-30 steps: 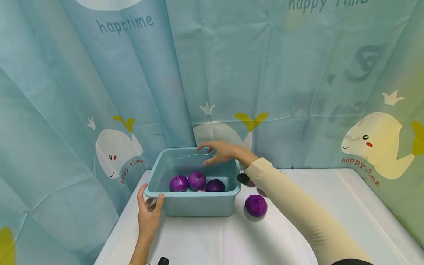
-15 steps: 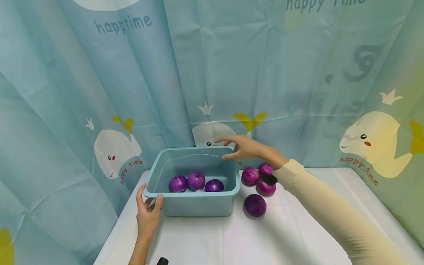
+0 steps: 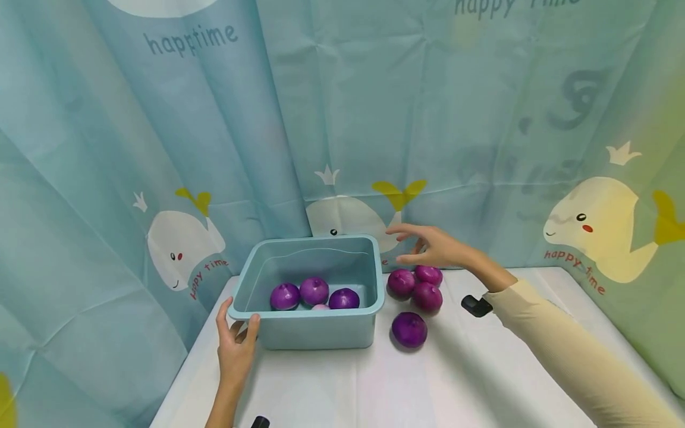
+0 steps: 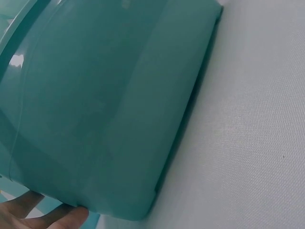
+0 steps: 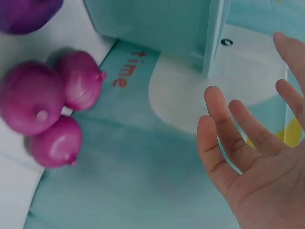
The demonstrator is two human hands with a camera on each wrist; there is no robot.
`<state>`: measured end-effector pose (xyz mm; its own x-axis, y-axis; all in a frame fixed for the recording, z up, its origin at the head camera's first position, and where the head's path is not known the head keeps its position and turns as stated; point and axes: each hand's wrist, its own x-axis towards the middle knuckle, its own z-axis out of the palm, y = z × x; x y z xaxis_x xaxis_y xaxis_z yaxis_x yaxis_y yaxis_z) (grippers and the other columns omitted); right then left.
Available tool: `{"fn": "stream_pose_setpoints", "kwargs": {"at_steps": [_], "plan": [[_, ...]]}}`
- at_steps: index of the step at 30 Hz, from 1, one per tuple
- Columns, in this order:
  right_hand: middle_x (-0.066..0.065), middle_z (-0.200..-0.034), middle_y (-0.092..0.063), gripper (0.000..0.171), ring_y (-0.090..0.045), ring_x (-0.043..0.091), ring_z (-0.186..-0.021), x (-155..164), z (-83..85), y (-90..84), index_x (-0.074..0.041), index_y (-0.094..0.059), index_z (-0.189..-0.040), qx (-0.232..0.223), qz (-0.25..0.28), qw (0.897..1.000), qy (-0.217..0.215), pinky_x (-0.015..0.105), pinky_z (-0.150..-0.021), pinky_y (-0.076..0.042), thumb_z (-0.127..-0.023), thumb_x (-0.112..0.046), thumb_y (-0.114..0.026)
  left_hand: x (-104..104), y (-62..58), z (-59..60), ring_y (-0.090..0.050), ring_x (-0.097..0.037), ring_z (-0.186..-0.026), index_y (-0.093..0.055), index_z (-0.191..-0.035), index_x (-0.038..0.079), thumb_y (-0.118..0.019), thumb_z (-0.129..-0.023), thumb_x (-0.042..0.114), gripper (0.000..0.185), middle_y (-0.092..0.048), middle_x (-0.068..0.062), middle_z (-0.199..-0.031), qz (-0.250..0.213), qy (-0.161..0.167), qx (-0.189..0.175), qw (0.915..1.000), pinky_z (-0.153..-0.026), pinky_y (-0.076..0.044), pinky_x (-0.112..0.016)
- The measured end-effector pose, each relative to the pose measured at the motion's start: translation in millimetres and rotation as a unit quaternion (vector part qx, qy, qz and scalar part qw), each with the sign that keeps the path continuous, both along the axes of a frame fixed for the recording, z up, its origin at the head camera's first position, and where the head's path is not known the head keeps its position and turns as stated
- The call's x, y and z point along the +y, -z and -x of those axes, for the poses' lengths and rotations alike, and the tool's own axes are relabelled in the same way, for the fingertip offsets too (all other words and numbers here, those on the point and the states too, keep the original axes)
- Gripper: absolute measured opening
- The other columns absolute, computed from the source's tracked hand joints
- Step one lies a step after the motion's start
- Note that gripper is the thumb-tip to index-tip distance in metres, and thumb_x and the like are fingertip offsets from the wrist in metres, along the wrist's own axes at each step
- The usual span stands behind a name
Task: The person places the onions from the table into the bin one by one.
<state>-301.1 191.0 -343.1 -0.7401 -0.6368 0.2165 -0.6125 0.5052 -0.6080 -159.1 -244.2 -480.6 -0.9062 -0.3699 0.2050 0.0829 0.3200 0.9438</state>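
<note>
A blue-green plastic bin (image 3: 316, 331) stands on the table with several purple onions (image 3: 314, 290) inside. My left hand (image 3: 235, 353) grips its near left corner, thumb at the front and fingers along the side. In the left wrist view, fingertips (image 4: 71, 217) touch the bin's wall (image 4: 105, 105). Right of the bin, three red onions (image 3: 426, 297) lie in a cluster, with a darker purple onion (image 3: 409, 330) nearer the front. Above and behind that cluster hovers my right hand (image 3: 436, 246), fingers spread and holding nothing. The right wrist view shows its palm (image 5: 271, 191) bare.
A white cloth covers the table (image 3: 310, 386). Behind and to the left hangs a blue curtain (image 3: 364, 119) printed with whales, close to the bin's back. Black camera mounts (image 3: 476, 305) stick out at the wrists.
My right hand has moved from over the bin to the right, above the onion cluster, uncovering those onions. The left hand keeps its place on the bin, and the bin's onions look unchanged.
</note>
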Motion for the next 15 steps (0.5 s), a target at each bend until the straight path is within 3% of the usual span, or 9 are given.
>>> {"fn": "stream_pose_setpoints", "kwargs": {"at_steps": [7,15], "plan": [[0.016,-0.134,-0.063,0.064,-0.072,0.017,-0.084,32,-9.6,6.9,-0.021,-0.053,-0.149,-0.014,0.017,1.0,0.013,0.038,-0.076,-0.058,-0.091,-0.028,-0.081,-1,0.4,-1.0,-0.05,-0.049,-0.134,-0.014,-0.163,0.034,-0.062,-0.103,0.035,0.077,-0.03,-0.025,-0.162,0.009,-0.006,-0.011,0.9999,-0.093,-0.052,-0.035],[0.012,-0.134,-0.064,0.063,-0.073,0.016,-0.085,53,-18.7,18.9,-0.025,-0.052,-0.149,-0.018,0.017,0.999,0.042,0.039,-0.075,-0.056,-0.092,-0.029,-0.08,1,-1.3,-0.7,-0.046,-0.048,-0.138,-0.016,-0.163,0.032,-0.063,-0.103,0.032,0.076,-0.03,-0.023,-0.162,0.002,-0.003,0.01,0.9999,-0.081,-0.042,-0.007]]}}
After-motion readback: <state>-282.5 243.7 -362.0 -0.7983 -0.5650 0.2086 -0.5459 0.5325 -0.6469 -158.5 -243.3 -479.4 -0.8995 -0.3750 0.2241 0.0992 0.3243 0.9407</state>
